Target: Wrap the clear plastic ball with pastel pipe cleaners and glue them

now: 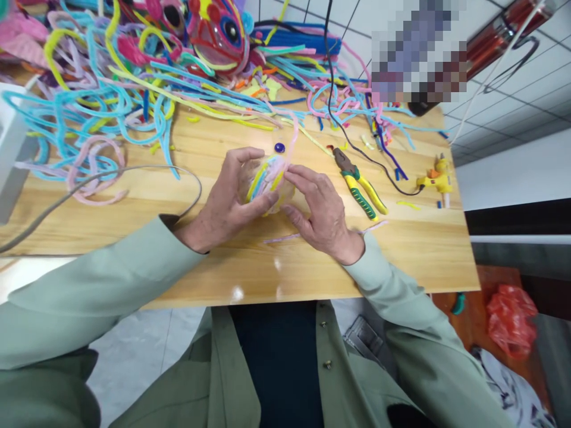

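Note:
My left hand point(229, 193) is wrapped round a clear, rounded plastic piece point(285, 196), with the thumb across its front. Yellow, light blue and pink pipe cleaners lie side by side over this piece. One pink pipe cleaner point(293, 139) sticks up from it, its loose end pointing away from me. At the base of that strand, the fingertips of my right hand point(319, 208) press against it; the right thumb is lower, by the plastic. A small dark blue round piece point(279, 147) is just beyond my fingers. Some of the plastic is hidden by my hands.
Pliers with green and yellow handles point(363, 187) lie right of my hands. Farther right is a yellow glue gun point(436, 178) with a black cord. Tangled pipe cleaners point(129, 134) cover the back left, beside a colourful decorated figure point(220, 35). A grey cable point(89, 178) crosses the left side.

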The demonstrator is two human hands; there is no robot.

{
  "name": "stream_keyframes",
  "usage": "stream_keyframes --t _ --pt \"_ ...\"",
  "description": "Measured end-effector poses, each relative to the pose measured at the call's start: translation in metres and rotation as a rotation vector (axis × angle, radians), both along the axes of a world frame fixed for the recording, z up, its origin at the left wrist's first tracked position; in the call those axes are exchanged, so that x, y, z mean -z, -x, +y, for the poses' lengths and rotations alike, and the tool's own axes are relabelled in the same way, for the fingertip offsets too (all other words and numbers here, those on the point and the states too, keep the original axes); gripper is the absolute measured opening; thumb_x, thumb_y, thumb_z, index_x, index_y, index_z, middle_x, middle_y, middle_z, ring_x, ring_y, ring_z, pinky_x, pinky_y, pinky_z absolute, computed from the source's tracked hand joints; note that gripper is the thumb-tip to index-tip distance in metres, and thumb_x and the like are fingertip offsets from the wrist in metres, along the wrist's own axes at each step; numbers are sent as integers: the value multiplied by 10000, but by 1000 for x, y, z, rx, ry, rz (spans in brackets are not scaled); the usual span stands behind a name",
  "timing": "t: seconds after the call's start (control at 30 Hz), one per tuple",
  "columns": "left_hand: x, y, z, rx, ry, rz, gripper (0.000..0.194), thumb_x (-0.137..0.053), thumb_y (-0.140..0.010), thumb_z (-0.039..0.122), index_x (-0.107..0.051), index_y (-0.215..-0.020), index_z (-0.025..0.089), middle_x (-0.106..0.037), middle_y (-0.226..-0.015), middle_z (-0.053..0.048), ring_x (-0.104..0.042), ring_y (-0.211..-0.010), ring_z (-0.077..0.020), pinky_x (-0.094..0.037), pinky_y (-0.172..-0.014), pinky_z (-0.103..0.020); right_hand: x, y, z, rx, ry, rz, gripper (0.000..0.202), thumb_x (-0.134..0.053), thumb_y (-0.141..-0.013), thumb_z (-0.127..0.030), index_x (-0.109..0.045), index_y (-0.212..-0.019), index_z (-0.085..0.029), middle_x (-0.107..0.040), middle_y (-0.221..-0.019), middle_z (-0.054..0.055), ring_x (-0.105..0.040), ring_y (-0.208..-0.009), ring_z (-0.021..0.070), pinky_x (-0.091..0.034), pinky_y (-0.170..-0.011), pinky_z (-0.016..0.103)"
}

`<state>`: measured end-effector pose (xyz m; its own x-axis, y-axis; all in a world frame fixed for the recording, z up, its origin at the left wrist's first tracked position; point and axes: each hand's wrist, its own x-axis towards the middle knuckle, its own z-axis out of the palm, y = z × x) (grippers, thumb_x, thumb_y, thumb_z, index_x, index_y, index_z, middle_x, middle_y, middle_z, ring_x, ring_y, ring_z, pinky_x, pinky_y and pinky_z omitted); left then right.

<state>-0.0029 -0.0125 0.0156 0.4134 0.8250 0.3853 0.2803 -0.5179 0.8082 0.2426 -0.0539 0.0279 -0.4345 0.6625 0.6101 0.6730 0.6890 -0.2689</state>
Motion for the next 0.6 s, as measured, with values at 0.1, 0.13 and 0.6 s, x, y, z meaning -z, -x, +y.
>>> stream_keyframes --t 0.1,0.13,0.6 --pt "-6 -2 -2 -6 52 -2 606 -625 -1061 799 -457 -1508 425 -550 -1549 -67 -590 -1516 -325 -533 -1314 -650 1 1 0 9 7 26 533 -571 -1164 -430 -517 -1650 -219 -730 -1531 148 -722 -1390 295 -644 -1143 493" --pt "-7 -2 -3 -10 58 -3 614 -626 -1054 812 -461 -1498 421 -556 -1545 -65 -592 -1512 -327 -534 -1313 -654 1 1 0 17 18 37 544 -570 -1164 -434 -511 -1662 -222 -734 -1511 143 -724 -1375 291 -648 -1134 476" --pt "4 4 5 140 2 -34 596 -556 -1118 720 -421 -1625 436 -526 -1652 -88 -534 -1578 -361 -477 -1358 -683 1 0 2 90 153 15 554 -458 -1170 -504 -632 -1639 -265 -726 -1423 139 -712 -1312 335 -652 -1135 549"
